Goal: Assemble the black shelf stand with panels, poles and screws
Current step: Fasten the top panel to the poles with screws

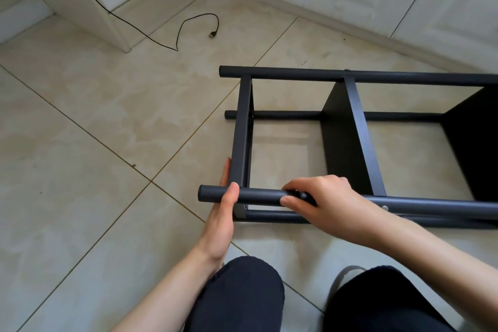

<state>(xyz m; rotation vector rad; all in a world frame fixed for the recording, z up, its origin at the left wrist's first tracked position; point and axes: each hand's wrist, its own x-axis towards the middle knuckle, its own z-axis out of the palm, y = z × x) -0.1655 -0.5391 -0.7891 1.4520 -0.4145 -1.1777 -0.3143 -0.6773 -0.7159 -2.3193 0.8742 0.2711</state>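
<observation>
Black shelf stand (350,143) lying on its side on the tiled floor (94,143), near the cabinet base at the floor's far edge. Left hand (223,213) is bracing the assembly: thumb curling over the near upper pole (258,195), fingers lying flat against the end panel (241,129), prob. to keep pole and panel aligned. Right hand (320,197) is pinching a small dark part against the same pole, likely a screw or tool; too hidden to tell which. A silver screw head (385,207) is showing further along that pole. Poles: round, matte, w/ capped ends. Panels: flat, thin, matte black boards; the middle panel (347,137) is standing on edge betw. far pole (350,75) and near pole. A black USB cable (188,27) is trailing across the glossy beige tiles.
</observation>
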